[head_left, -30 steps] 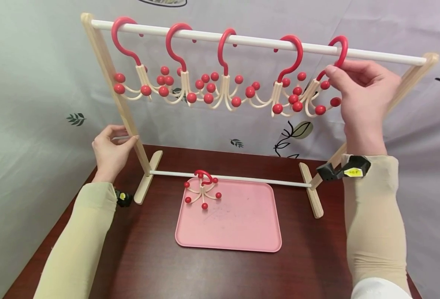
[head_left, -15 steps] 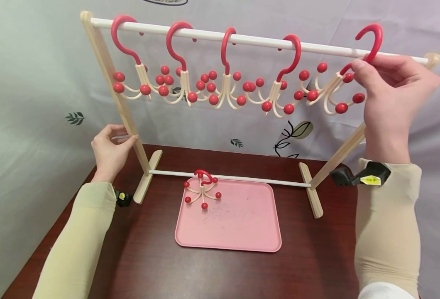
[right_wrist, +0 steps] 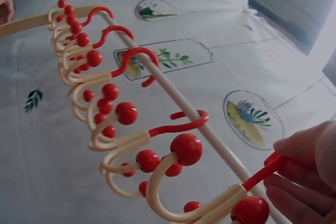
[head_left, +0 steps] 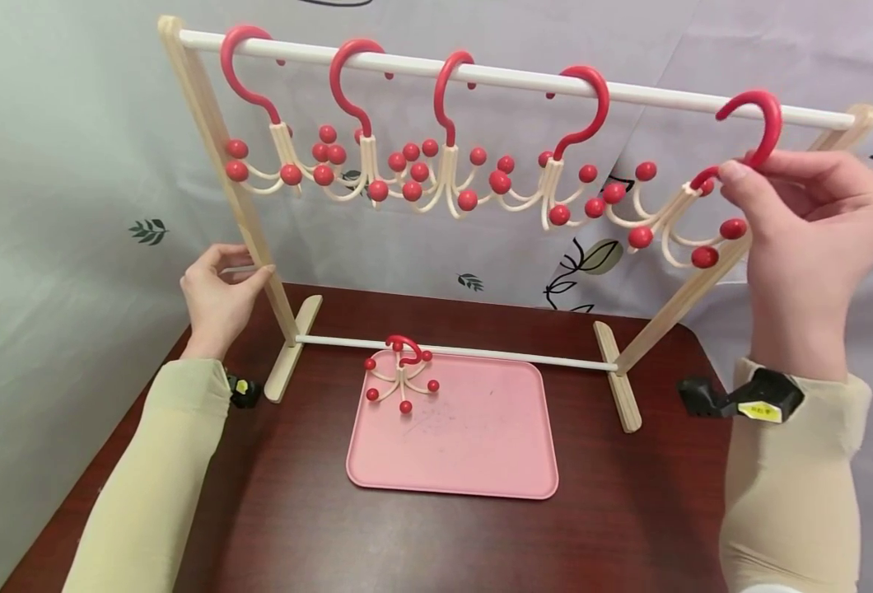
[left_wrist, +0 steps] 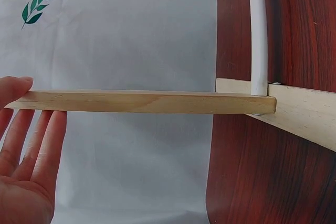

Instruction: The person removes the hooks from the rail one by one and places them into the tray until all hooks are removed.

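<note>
My right hand [head_left: 814, 239] pinches a multi-armed hanger [head_left: 679, 204] by the base of its red hook, at the right end of the rack. The hook's curve overlaps the white top rod [head_left: 655, 96] from the front, and its open tip shows before the rod. Its pale arms with red balls tilt down to the left. In the right wrist view, thumb and fingers grip the red hook [right_wrist: 262, 174]. My left hand [head_left: 221, 296] holds the rack's left wooden post [head_left: 207, 123] low down; in the left wrist view the thumb lies above the post [left_wrist: 147, 102] and the fingers below.
Several like hangers, one of them at the middle [head_left: 447, 169], hang in a row from the top rod. Another hanger [head_left: 401, 375] stands on the pink tray [head_left: 473, 445] on the dark table [head_left: 422, 535]. A white lower rod [head_left: 570, 361] joins the wooden feet [head_left: 618, 395].
My right hand has lifted the rightmost hanger off the top rod and moved it right, then lower in front of the rod. The left hand stays on the post.
</note>
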`<state>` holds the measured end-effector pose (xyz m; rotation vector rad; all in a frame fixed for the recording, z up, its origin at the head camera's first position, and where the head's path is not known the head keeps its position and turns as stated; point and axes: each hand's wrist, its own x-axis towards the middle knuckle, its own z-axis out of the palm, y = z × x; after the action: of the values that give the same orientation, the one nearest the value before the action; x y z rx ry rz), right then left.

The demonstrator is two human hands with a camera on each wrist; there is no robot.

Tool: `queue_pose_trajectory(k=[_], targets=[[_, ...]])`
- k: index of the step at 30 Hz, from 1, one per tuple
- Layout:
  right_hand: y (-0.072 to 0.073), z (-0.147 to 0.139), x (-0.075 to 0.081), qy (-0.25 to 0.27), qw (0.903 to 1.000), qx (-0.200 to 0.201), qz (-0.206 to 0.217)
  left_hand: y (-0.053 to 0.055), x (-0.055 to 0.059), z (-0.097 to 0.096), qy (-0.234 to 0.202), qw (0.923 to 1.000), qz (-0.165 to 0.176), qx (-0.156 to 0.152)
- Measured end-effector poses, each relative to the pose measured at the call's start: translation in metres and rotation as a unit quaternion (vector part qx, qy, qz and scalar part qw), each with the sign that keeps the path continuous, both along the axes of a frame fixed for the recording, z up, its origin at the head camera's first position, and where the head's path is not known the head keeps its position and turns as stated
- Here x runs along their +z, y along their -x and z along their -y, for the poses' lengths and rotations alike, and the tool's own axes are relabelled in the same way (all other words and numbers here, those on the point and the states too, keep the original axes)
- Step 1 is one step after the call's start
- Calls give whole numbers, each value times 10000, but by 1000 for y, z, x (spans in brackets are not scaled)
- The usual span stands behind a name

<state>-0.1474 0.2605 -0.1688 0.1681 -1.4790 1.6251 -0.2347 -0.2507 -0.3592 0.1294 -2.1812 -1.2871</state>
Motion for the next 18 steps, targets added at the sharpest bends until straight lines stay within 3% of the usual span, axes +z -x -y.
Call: queue_pose_trajectory(k=[9, 13, 16, 18], targets=[[-11, -5, -26, -560, 9977, 254, 288, -1, 1, -1, -11, 10000, 50, 4], [-14, -2, -42, -634, 9944, 662, 518, 0, 1, -1, -44, 10000, 49, -10], [-12, 1, -58, -1068, 9877, 712, 888, 0, 1, -1, -43, 10000, 37, -8], [-10, 4, -71, -1619, 9779, 546, 1201, 0, 0, -1, -32, 10000, 19, -10]])
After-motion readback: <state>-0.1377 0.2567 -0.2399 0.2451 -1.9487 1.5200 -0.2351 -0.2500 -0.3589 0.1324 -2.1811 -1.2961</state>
